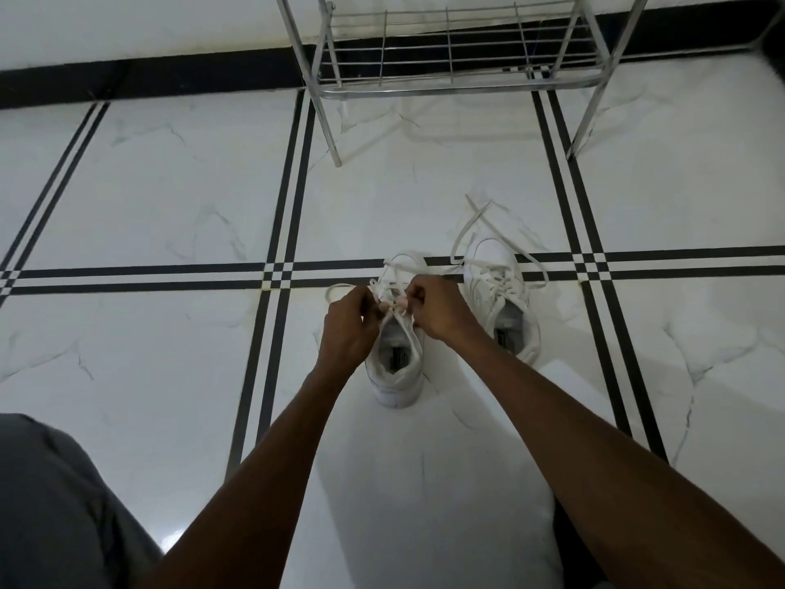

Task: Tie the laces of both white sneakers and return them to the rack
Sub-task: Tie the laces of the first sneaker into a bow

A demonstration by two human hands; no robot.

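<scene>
Two white sneakers stand on the tiled floor, heels toward me. Over the left sneaker [397, 376] my left hand [350, 325] and my right hand [437, 310] each pinch a strand of its lace [399, 265], fingers curled, close together above the tongue. A loop of lace trails out to the left of my left hand. The right sneaker [505, 299] sits apart to the right, its loose laces [475, 223] sprawled on the floor ahead of its toe. The metal wire shoe rack [450, 82] stands farther ahead by the wall; its lower shelf holds nothing.
The floor is white marble tile with black stripe lines [170, 274]. A black skirting band [148, 78] runs along the wall. My grey-clad knee [55, 503] fills the lower left corner. The rack's legs [335, 150] touch the floor ahead of the sneakers.
</scene>
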